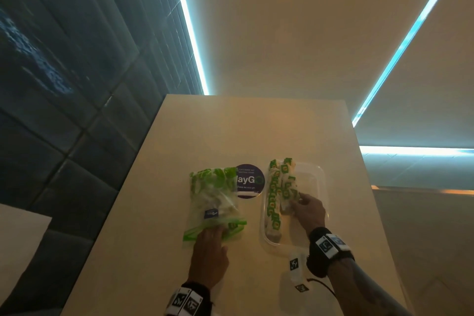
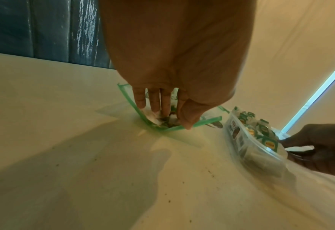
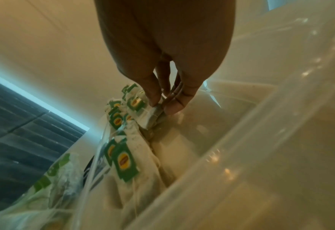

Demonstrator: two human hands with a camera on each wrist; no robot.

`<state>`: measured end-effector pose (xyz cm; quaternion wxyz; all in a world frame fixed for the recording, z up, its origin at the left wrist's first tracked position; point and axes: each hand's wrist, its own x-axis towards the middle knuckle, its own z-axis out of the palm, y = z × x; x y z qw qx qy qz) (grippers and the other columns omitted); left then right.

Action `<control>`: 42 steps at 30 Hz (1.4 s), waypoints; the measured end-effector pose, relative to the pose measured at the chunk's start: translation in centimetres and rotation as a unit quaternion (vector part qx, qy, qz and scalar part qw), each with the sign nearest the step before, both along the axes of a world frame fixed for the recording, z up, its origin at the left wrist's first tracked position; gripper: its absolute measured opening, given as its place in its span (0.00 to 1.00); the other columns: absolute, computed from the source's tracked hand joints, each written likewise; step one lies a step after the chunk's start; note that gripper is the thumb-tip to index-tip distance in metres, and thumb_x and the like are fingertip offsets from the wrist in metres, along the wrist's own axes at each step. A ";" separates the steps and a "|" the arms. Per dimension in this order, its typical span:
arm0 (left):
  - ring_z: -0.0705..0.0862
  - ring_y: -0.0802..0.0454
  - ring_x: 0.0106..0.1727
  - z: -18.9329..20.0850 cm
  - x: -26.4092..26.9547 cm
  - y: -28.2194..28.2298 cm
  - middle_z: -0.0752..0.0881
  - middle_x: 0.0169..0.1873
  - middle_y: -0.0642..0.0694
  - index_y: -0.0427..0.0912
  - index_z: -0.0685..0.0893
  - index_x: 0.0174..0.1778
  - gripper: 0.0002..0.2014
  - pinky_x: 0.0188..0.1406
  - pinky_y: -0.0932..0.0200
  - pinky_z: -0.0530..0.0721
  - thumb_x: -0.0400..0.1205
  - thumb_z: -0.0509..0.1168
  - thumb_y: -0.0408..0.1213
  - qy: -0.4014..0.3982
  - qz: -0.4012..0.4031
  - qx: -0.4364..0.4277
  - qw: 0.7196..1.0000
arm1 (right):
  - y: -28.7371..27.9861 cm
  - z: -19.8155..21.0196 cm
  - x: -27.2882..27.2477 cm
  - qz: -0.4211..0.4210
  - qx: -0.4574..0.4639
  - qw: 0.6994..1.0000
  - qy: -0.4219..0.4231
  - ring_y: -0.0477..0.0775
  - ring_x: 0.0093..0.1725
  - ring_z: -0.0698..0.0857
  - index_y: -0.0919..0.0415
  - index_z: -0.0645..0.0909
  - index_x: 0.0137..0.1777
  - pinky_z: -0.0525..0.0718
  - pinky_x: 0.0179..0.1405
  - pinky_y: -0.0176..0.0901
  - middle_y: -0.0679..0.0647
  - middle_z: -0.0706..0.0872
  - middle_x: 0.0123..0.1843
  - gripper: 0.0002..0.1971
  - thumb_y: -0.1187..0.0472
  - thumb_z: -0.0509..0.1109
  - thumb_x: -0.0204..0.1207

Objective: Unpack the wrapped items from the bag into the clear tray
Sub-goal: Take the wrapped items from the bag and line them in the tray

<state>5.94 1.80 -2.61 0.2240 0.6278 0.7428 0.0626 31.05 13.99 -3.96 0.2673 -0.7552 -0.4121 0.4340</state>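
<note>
A clear zip bag (image 1: 215,202) with a green seal lies on the table and still holds wrapped tea bags. My left hand (image 1: 218,232) is at its mouth. In the left wrist view the fingers (image 2: 154,105) reach inside the opening while the thumb presses the green zip strip (image 2: 208,121) from outside. To the right stands the clear tray (image 1: 322,177), with rows of green-tagged wrapped tea bags (image 1: 275,195) along its left side. My right hand (image 1: 298,202) is inside the tray and pinches one wrapped tea bag (image 3: 150,116) between thumb and fingertips, low against the row.
A round purple sticker (image 1: 247,181) lies on the table between bag and tray. A small white tagged device (image 1: 295,269) with a cable sits near the tray's front corner. A dark padded wall (image 1: 64,136) runs along the left. The tray's right half (image 3: 211,124) is bare.
</note>
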 end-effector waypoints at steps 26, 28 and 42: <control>0.88 0.42 0.51 2.0 0.8 1.9 0.88 0.49 0.41 0.38 0.87 0.56 0.25 0.53 0.48 0.89 0.66 0.54 0.30 0.031 -0.062 0.043 0.997 | -4.4 6.1 -11.8 0.455 0.208 0.839 -0.212 0.54 0.55 0.82 0.55 0.79 0.65 0.86 0.43 0.41 0.52 0.74 0.67 0.17 0.57 0.70 0.78; 0.90 0.40 0.47 1.1 0.4 2.7 0.90 0.46 0.39 0.38 0.88 0.54 0.25 0.48 0.47 0.90 0.70 0.50 0.33 0.057 -0.076 -0.003 0.995 | -3.8 6.3 -12.2 0.466 0.228 0.826 -0.222 0.57 0.53 0.83 0.58 0.82 0.58 0.80 0.39 0.40 0.55 0.77 0.64 0.10 0.64 0.67 0.78; 0.84 0.46 0.58 4.2 -0.5 6.3 0.87 0.56 0.47 0.45 0.87 0.52 0.13 0.58 0.57 0.78 0.81 0.58 0.44 0.019 -0.107 -0.080 0.991 | -3.3 7.2 -12.1 0.422 0.168 0.865 -0.213 0.54 0.40 0.81 0.62 0.84 0.48 0.74 0.36 0.40 0.55 0.83 0.47 0.11 0.61 0.60 0.82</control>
